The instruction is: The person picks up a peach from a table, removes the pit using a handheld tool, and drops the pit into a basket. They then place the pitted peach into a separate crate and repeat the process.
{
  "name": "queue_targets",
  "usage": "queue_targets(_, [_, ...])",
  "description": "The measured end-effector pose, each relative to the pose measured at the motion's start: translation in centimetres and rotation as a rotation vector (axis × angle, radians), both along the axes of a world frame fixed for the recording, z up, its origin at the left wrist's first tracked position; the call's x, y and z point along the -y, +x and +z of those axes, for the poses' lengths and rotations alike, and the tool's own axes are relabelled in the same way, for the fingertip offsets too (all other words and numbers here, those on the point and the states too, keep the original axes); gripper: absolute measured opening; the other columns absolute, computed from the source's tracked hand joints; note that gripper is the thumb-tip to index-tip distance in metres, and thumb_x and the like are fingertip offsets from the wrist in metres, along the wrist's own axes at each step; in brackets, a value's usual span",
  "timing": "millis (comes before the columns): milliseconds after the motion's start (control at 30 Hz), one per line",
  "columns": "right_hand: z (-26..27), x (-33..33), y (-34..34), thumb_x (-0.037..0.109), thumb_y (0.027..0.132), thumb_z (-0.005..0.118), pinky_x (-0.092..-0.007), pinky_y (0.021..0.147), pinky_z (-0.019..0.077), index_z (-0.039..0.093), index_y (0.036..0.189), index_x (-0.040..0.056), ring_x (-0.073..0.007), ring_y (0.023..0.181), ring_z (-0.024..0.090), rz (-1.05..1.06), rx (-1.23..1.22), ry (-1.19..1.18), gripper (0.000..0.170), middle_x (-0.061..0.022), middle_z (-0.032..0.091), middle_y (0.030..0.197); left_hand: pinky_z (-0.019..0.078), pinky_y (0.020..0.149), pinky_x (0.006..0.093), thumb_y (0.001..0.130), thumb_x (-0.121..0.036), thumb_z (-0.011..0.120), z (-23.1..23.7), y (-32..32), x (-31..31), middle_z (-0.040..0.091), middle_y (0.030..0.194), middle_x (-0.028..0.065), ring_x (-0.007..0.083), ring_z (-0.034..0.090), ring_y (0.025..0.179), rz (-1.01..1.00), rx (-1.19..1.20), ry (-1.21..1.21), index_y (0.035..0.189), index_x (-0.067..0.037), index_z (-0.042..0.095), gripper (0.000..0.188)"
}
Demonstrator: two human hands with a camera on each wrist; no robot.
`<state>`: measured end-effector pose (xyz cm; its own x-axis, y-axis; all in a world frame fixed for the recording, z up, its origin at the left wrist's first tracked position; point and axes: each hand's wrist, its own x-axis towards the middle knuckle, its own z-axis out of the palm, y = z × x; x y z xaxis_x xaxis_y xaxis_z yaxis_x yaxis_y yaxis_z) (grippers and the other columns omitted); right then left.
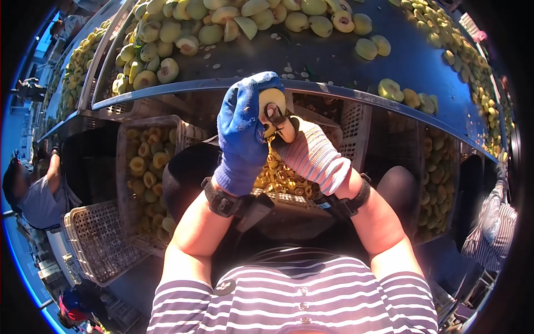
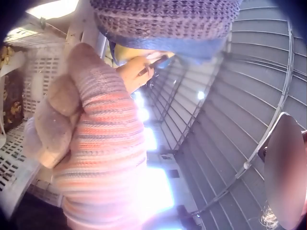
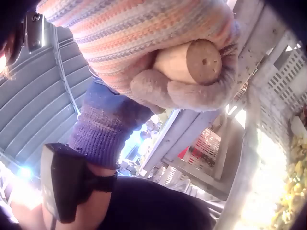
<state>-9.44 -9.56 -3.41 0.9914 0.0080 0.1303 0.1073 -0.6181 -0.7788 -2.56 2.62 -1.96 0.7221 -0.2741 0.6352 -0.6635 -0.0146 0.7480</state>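
Observation:
My left hand point(image 1: 243, 131), in a blue coated glove, holds a pale yellow-green peach point(image 1: 274, 99) close to the table's front edge. My right hand point(image 1: 317, 153) wears a striped knit glove and grips a pitting knife by its round wooden handle point(image 3: 204, 61). The knife's dark curved blade point(image 1: 273, 115) is at the cut face of the fruit, near the reddish middle. A bare thumb tip point(image 2: 136, 72) lies beside the blade in the left wrist view. Yellow scraps point(image 1: 278, 173) fill a crate right below both hands.
A metal-edged table point(image 1: 322, 61) bears heaps of peaches point(image 1: 211, 33), with pale pits scattered among them. Crates of halved fruit point(image 1: 150, 161) stand at both sides of my knees. An upturned plastic crate point(image 1: 103, 239) lies at left. Other people sit to the left and right.

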Motion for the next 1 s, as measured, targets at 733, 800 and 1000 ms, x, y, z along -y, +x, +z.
queue_targets(733, [4.1, 2.1, -0.9, 0.024, 0.086, 0.071, -0.0419, 0.063, 0.0512, 0.066, 0.092, 0.0017, -0.0346, 0.068, 0.067, 0.029, -0.357, 0.269, 0.023, -0.018, 0.067, 0.074, 0.0534, 0.095, 0.0352, 0.088, 0.006, 0.063, 1.4, 0.8, -1.1, 0.065, 0.124, 0.0171, 0.0249, 0.067, 0.108, -0.338, -0.285, -0.059, 0.125, 0.006, 0.061, 0.037])
queue_targets(800, [2.2, 2.2, -1.2, 0.023, 0.086, 0.07, -0.0448, 0.067, 0.0519, 0.063, 0.096, 0.0027, -0.0394, 0.077, 0.066, -0.043, -0.177, 0.094, 0.023, -0.0203, 0.067, 0.077, 0.0535, 0.095, 0.0351, 0.091, 0.005, 0.061, 0.6, 1.6, -1.3, 0.065, 0.125, 0.0172, 0.0246, 0.067, 0.108, -0.318, -0.268, 0.027, 0.126, 0.006, 0.06, 0.035])
queue_targets(1000, [1.8, 1.8, -1.2, 0.017, 0.091, 0.061, -0.0461, 0.073, 0.0542, 0.062, 0.108, 0.0085, -0.0382, 0.083, 0.067, -0.067, -0.155, -0.368, 0.019, -0.0185, 0.067, 0.088, 0.0542, 0.092, 0.0341, 0.089, 0.002, 0.063, 1.1, 1.3, -1.2, 0.067, 0.115, 0.0143, 0.0225, 0.067, 0.104, -0.243, -0.037, 0.262, 0.125, 0.004, 0.063, 0.035])
